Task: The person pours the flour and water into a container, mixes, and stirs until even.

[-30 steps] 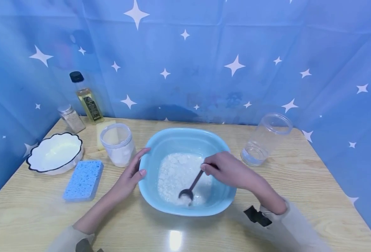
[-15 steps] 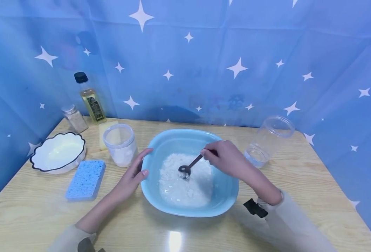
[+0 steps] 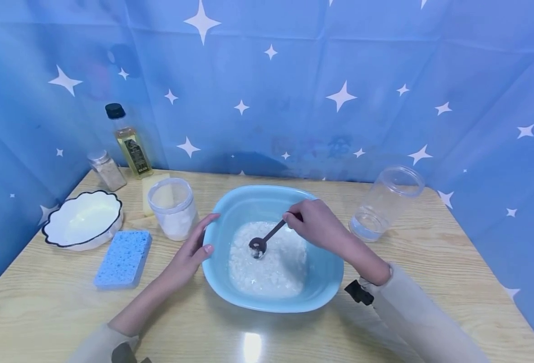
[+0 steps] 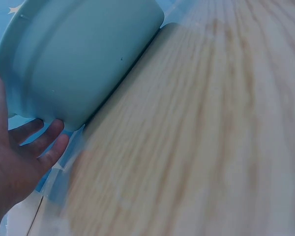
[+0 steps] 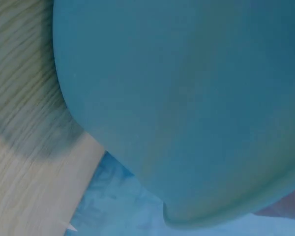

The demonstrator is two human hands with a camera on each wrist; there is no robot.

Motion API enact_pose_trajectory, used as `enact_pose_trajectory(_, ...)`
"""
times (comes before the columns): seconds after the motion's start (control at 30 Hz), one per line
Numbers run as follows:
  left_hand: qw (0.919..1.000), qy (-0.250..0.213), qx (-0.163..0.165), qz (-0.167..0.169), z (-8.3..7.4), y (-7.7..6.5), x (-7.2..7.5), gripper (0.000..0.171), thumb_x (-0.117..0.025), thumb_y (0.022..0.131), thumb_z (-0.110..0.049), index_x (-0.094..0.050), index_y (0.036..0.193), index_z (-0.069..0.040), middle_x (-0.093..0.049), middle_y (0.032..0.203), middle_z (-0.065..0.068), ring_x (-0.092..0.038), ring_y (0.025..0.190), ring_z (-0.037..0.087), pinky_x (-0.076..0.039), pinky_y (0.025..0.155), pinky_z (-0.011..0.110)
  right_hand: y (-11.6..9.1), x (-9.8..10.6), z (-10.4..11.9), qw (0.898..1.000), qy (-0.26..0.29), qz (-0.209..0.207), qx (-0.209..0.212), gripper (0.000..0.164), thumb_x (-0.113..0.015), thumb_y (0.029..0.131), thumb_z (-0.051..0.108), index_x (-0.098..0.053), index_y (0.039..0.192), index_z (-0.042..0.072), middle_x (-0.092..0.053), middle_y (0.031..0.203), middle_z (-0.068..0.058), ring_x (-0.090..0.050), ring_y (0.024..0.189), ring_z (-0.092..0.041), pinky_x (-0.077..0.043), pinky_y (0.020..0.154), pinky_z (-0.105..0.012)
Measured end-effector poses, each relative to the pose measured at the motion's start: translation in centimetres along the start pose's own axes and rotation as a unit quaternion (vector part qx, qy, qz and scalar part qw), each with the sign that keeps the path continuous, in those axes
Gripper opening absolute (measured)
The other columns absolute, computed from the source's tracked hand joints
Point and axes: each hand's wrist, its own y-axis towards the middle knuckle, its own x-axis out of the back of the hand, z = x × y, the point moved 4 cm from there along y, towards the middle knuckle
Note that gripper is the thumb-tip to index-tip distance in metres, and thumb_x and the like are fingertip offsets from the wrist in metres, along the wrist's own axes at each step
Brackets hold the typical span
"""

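A light blue plastic basin (image 3: 324, 275) stands on the table in the head view, with a lumpy, wet white mixture (image 3: 267, 275) spread over its bottom. My right hand (image 3: 316, 224) grips the handle of a dark brown spoon (image 3: 274, 231), whose bowl dips into the mixture left of centre. At the basin's left side, my left hand (image 3: 189, 254) holds the rim, thumb and forefinger at the edge. The left wrist view shows its other fingers (image 4: 46, 137) along the outer wall. In the right wrist view the basin's outer wall (image 5: 162, 98) hides most of my right hand.
Left of the basin are a jar of white powder (image 3: 176, 222), a blue sponge (image 3: 123, 259), a scalloped white dish (image 3: 82, 217), a shaker (image 3: 109, 174) and an oil bottle (image 3: 132, 151). A clear container (image 3: 373, 217) with some water stands at right. Behind hangs a star-patterned blue cloth (image 3: 294, 101).
The spoon has swept from the near side of the mixture up and to the left, my right hand moving with it. The mixture looks wetter and more spread. My left hand stays at the rim.
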Motion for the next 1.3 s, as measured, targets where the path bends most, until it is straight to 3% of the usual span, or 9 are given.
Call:
enact_pose_trajectory(0.17, 1.0, 0.002, 0.003, -0.003, 0.0, -0.1, 0.0, 0.055, -0.041, 0.097, -0.012, -0.022, 0.148, -0.024, -0.022, 0.149, 0.016, -0.038, 0.124, 0.042, -0.052, 0.082, 0.033, -0.1, 0.4, -0.9, 1.0, -0.006, -0.006, -0.017, 0.027, -0.057, 0.093, 0.016, -0.062, 0.066, 0.012, -0.035, 0.048, 0.003, -0.03, 0.043, -0.012, -0.03, 0.047, -0.027)
enact_pose_trajectory(0.3, 1.0, -0.002, 0.001, 0.0, 0.0, 0.0, 0.0, 0.055, -0.041, 0.097, -0.011, -0.022, 0.148, -0.023, -0.022, 0.149, 0.017, -0.038, 0.124, 0.043, -0.052, 0.082, 0.034, -0.4, 0.9, -1.6, 1.0, 0.012, -0.001, -0.014, 0.023, -0.058, 0.092, 0.015, -0.065, 0.07, 0.011, -0.046, 0.051, 0.004, -0.035, 0.044, -0.012, -0.033, 0.048, -0.028)
enact_pose_trajectory(0.43, 1.0, -0.004, -0.001, 0.002, 0.0, -0.1, -0.1, 0.056, -0.041, 0.098, -0.011, -0.021, 0.148, -0.023, -0.022, 0.149, 0.018, -0.037, 0.124, 0.043, -0.052, 0.082, 0.034, -1.0, 1.2, -2.0, 0.998, 0.045, 0.032, 0.004, 0.012, -0.058, 0.091, 0.012, -0.069, 0.094, 0.008, -0.057, 0.058, 0.007, -0.039, 0.045, -0.012, -0.033, 0.046, -0.025)
enact_pose_trajectory(0.57, 1.0, -0.004, -0.004, 0.003, -0.1, 0.0, -0.1, 0.056, -0.041, 0.098, -0.011, -0.021, 0.148, -0.022, -0.022, 0.148, 0.018, -0.037, 0.124, 0.044, -0.052, 0.081, 0.034, -1.8, 1.1, -2.0, 0.995, 0.073, 0.069, 0.016, 0.023, -0.06, 0.09, 0.01, -0.067, 0.111, 0.006, -0.062, 0.063, 0.008, -0.043, 0.045, -0.011, -0.031, 0.043, -0.022)
enact_pose_trajectory(0.67, 1.0, -0.008, -0.005, 0.003, -0.1, 0.0, 0.0, 0.056, -0.041, 0.098, -0.01, -0.021, 0.148, -0.022, -0.023, 0.148, 0.019, -0.038, 0.123, 0.044, -0.053, 0.079, 0.035, -2.2, 1.0, -1.9, 0.993, 0.081, 0.09, 0.014, 0.018, -0.064, 0.088, 0.012, -0.07, 0.104, 0.007, -0.062, 0.064, 0.008, -0.046, 0.049, -0.01, -0.033, 0.044, -0.021)
enact_pose_trajectory(0.77, 0.9999, -0.01, -0.006, 0.003, -0.1, 0.0, 0.0, 0.056, -0.041, 0.098, -0.01, -0.021, 0.148, -0.022, -0.024, 0.147, 0.02, -0.039, 0.122, 0.044, -0.053, 0.079, 0.035, -2.4, 0.8, -1.7, 0.994, 0.053, 0.089, 0.025, 0.013, -0.068, 0.084, 0.013, -0.071, 0.096, 0.01, -0.061, 0.067, 0.009, -0.048, 0.052, -0.009, -0.038, 0.046, -0.023)
enact_pose_trajectory(0.9, 0.9999, -0.007, -0.007, 0.003, -0.1, 0.0, 0.1, 0.056, -0.041, 0.098, -0.01, -0.021, 0.148, -0.022, -0.023, 0.148, 0.019, -0.038, 0.123, 0.043, -0.053, 0.08, 0.035, -2.3, 0.5, -1.2, 0.996, -0.03, 0.055, 0.063, 0.007, -0.07, 0.082, 0.01, -0.071, 0.089, 0.011, -0.059, 0.071, 0.01, -0.047, 0.058, -0.008, -0.041, 0.05, -0.023)
enact_pose_trajectory(1.1, 0.9999, -0.007, -0.01, 0.003, 0.0, 0.1, 0.1, 0.056, -0.041, 0.097, -0.009, -0.021, 0.148, -0.023, -0.023, 0.148, 0.018, -0.037, 0.124, 0.042, -0.053, 0.081, 0.035, -2.3, 0.0, -0.6, 0.983, -0.139, -0.001, 0.119, 0.017, -0.068, 0.076, 0.005, -0.062, 0.067, 0.018, -0.048, 0.064, 0.009, -0.041, 0.059, -0.008, -0.037, 0.051, -0.022)
enact_pose_trajectory(1.3, 0.9999, -0.007, -0.012, 0.003, 0.0, 0.1, 0.1, 0.056, -0.041, 0.097, -0.009, -0.022, 0.148, -0.022, -0.024, 0.148, 0.018, -0.038, 0.124, 0.042, -0.052, 0.081, 0.035, -2.0, -0.3, -0.5, 0.976, -0.138, 0.02, 0.167, 0.017, -0.068, 0.076, 0.001, -0.066, 0.067, 0.015, -0.044, 0.061, 0.009, -0.038, 0.056, -0.006, -0.037, 0.048, -0.018)
